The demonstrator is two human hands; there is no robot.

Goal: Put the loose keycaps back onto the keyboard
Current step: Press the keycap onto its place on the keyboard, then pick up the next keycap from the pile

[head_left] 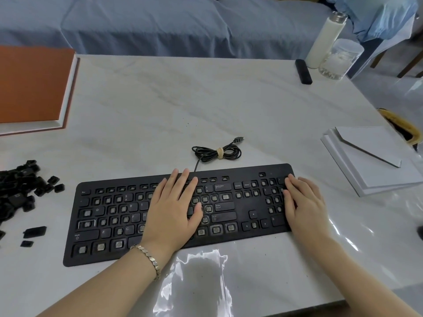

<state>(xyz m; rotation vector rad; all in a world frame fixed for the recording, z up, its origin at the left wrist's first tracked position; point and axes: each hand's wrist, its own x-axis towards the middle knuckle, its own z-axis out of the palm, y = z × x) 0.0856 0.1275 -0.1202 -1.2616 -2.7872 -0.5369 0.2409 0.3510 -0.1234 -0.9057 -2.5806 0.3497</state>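
Observation:
A black keyboard (109, 216) lies on the white marble table, with many bare switch sockets and some keys fitted, such as Enter, Backspace and Shift. My left hand (170, 209) rests flat on the middle of the keyboard with straight fingers. My right hand (304, 205) lies flat over the keyboard's right end at the number pad. Neither hand holds a keycap. A pile of loose black keycaps (20, 188) sits on the table left of the keyboard, with a few strays (34, 232) nearer the front.
The keyboard's bundled cable (217, 153) lies just behind it. An orange book (32, 85) sits far left. White boards (370, 154) are stacked at right. A white bottle (325, 40), a glass jar (341, 59) and a black bar (303, 71) stand at the back right.

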